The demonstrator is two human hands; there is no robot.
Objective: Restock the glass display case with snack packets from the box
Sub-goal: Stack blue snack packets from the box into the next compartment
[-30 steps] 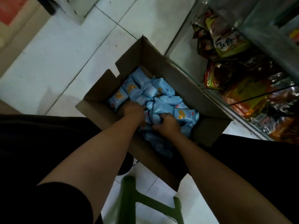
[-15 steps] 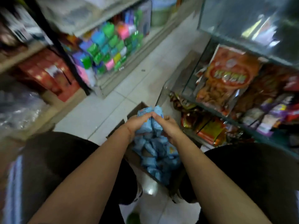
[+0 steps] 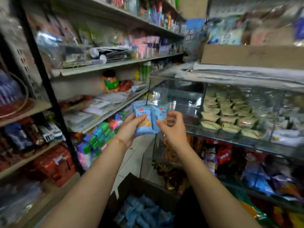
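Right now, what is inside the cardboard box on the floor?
The cardboard box holds a loose heap of light blue snack packets. Blur hides their print. What lies under the top layer, and the bottom of the box, are covered.

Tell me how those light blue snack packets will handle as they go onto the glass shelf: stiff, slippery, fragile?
The light blue snack packets look puffy and soft, so probably light and squashy. Their film looks smooth; the two held between left hand and right hand may slide apart. They will likely flop rather than stand.
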